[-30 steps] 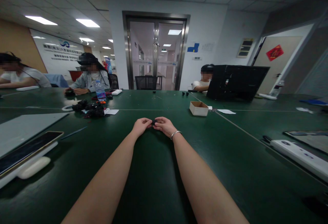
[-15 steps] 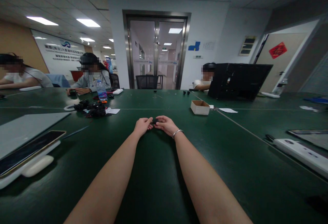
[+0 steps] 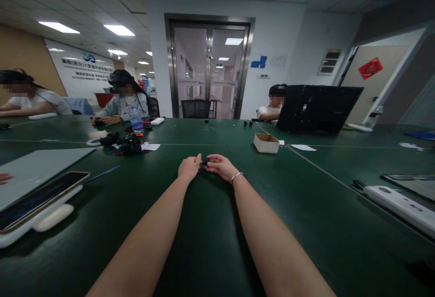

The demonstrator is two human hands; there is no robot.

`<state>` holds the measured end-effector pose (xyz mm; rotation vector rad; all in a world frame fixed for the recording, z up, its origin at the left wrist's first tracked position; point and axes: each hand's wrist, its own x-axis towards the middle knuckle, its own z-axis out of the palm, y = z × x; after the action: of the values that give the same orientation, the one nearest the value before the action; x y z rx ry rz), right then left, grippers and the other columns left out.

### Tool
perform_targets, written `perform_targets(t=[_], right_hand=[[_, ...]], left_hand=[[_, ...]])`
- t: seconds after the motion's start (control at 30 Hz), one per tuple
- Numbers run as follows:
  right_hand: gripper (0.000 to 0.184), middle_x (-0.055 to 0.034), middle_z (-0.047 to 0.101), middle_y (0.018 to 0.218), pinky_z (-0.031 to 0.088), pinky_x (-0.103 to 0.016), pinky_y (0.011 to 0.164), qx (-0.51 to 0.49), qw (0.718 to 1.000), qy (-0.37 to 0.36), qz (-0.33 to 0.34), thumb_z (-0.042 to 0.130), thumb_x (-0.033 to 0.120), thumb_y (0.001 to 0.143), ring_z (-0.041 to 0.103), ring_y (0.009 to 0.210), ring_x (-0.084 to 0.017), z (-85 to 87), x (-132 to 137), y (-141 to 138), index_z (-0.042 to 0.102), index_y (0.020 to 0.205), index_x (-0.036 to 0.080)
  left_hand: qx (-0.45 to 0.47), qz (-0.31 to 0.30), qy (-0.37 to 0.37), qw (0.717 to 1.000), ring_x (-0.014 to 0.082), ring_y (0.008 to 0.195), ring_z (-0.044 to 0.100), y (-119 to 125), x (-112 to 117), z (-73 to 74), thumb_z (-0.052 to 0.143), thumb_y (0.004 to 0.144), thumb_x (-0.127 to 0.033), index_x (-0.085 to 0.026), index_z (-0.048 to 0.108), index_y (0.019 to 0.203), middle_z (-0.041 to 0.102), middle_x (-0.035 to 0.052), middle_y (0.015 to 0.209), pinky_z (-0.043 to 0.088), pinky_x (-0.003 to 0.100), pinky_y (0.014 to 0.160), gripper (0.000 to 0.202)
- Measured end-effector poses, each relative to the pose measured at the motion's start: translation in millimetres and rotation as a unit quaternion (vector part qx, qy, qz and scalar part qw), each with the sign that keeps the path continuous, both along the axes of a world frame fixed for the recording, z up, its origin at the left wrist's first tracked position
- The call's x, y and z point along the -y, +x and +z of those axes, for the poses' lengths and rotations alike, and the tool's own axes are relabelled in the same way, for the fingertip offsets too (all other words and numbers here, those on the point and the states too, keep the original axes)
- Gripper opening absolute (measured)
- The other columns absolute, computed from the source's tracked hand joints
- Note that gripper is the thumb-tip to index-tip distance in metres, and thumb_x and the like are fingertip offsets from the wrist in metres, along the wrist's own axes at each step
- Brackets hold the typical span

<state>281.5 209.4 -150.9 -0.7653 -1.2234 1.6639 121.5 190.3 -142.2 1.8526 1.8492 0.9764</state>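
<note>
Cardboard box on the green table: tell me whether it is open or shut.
Open. The cardboard box has no lid over its top, and its inner walls show. Its contents cannot be told.

Office meeting room: long green table (image 3: 306, 206), laptop (image 3: 316, 109), glass doors (image 3: 209, 77).

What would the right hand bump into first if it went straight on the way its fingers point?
The small black part that the right hand pinches at its fingertips, then behind it the left hand, which holds the part from the other side. They seem to touch.
</note>
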Motion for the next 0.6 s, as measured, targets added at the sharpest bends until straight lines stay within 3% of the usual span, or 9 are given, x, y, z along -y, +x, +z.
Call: perform_targets(t=[0.33, 0.6], right_hand=[[0.009, -0.0070, 0.064, 0.066, 0.055, -0.021, 0.056, 0.007, 0.999, -0.033, -0.034, 0.063, 0.011, 0.078, 0.065, 0.058, -0.013, 5.4, 1.1, -3.8, 0.057, 0.084, 0.009], [0.011, -0.0022, 0.058, 0.052, 0.052, -0.019, 0.048, -0.010, 0.998, -0.030, -0.047, 0.061, 0.018, 0.081, 0.063, 0.052, -0.013, 4.6, 1.5, -4.6, 0.054, 0.077, 0.011]], left_hand=[[0.047, -0.011, 0.055, 0.997, 0.0164, 0.050, 0.050, 0.0, -0.1, -3.7, 0.036, 0.081, -0.056, -0.019, 0.058, 0.056, 0.059, 0.0035, 0.055, 0.029, 0.027, 0.051, 0.050], [0.104, -0.049, 0.108, 0.987, 0.0144, 0.057, 0.053, -0.2, -8.4, -13.3, 0.044, 0.078, -0.056, -0.019, 0.060, 0.068, 0.059, 0.0012, 0.061, 0.036, 0.025, 0.057, 0.042]])
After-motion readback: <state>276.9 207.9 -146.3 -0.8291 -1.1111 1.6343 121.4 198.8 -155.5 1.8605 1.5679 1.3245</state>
